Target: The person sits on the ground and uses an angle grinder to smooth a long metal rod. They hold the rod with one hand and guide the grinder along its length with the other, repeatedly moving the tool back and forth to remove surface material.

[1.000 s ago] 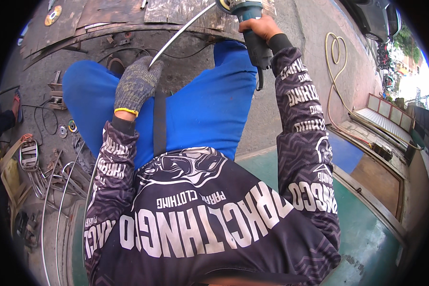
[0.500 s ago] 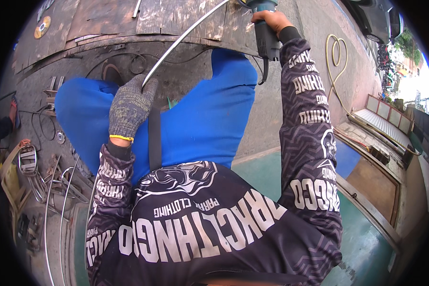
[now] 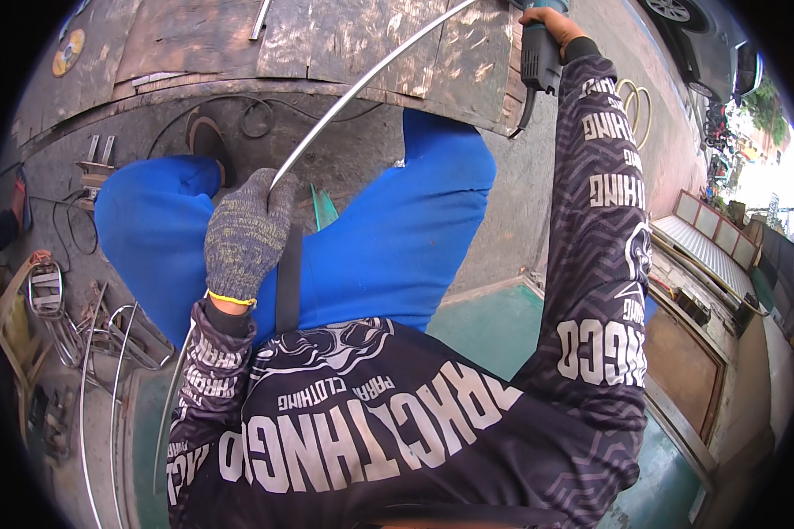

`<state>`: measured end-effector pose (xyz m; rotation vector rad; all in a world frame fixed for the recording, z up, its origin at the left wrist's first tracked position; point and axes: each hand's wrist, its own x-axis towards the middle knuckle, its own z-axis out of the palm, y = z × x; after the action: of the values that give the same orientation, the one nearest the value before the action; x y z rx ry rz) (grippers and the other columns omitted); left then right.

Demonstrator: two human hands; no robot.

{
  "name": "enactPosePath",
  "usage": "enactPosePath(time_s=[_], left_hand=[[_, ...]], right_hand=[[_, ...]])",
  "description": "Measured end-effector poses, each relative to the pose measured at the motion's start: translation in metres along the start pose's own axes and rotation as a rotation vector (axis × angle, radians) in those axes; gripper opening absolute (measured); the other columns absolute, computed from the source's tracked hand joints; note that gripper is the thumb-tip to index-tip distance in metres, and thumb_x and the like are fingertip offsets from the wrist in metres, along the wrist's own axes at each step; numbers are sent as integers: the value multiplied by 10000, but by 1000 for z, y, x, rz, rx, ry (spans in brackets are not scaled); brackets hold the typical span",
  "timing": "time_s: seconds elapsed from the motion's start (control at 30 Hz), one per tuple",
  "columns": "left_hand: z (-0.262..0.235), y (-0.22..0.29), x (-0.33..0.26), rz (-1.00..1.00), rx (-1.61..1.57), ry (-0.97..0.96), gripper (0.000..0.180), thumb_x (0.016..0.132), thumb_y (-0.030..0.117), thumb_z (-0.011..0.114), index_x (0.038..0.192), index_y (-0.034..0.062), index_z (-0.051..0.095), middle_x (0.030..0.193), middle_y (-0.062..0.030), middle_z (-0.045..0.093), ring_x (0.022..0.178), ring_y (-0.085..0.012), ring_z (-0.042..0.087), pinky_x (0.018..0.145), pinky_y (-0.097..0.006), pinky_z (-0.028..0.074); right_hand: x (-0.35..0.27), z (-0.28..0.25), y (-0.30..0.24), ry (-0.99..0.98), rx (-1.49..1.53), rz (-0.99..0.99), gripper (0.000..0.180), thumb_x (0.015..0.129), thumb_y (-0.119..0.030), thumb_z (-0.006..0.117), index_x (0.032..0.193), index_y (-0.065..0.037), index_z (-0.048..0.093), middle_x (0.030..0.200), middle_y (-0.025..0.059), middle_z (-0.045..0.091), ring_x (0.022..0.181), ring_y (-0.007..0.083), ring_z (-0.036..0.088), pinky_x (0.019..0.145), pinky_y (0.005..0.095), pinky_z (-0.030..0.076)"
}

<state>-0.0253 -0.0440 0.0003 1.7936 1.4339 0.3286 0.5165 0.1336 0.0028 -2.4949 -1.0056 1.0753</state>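
My left hand (image 3: 249, 231), in a grey knitted glove with a yellow cuff edge, is wrapped round a long thin metal tube (image 3: 362, 86). The tube runs up and right over the wooden worktop to the top edge of the view; more of it comes out behind my left wrist. My bare right hand (image 3: 550, 26), arm stretched far forward, grips a teal and black corded power tool (image 3: 539, 63), which looks like an angle grinder. The tool's far end is cut off by the view's edge, so any disc is hidden.
The worn wooden worktop (image 3: 212, 40) carries a round disc (image 3: 68, 53) at its far left. A black cord (image 3: 256, 119) lies on the floor under it. Bent metal tubes (image 3: 119, 370) and a metal frame (image 3: 46, 291) are at the left. A pale hose (image 3: 640, 110) lies at the right.
My right hand and the power tool have moved to the right and slightly up. My left hand, still gripping the tube, sits a little lower. The view has shifted slightly.
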Motion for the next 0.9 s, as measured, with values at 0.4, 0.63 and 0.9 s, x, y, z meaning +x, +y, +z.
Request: enactPosePath(time_s=[0.4, 0.63, 0.9], left_hand=[[-9, 2, -17, -18, 26, 20, 226, 967, 276, 597, 1013, 67, 672, 771, -210, 658, 758, -419, 645, 667, -512, 485], [2, -19, -3, 138, 64, 63, 313, 976, 334, 574, 997, 40, 679, 823, -231, 666, 829, -438, 640, 713, -526, 484], [8, -25, 24, 30, 33, 23, 388, 978, 377, 548, 1016, 18, 686, 925, -246, 681, 904, -440, 646, 789, -529, 498]], right_hand=[[25, 2, 2, -45, 79, 63, 391, 673, -385, 773, 924, -94, 704, 798, 121, 695, 584, 247, 651, 564, 389, 543], [-8, 28, -26, 79, -144, -46, 466, 635, -400, 792, 930, -51, 702, 822, 158, 694, 603, 273, 661, 567, 401, 543], [-38, 81, -40, -24, -208, -29, 646, 564, -389, 817, 1046, 28, 711, 1074, 198, 688, 881, 297, 685, 758, 367, 544]])
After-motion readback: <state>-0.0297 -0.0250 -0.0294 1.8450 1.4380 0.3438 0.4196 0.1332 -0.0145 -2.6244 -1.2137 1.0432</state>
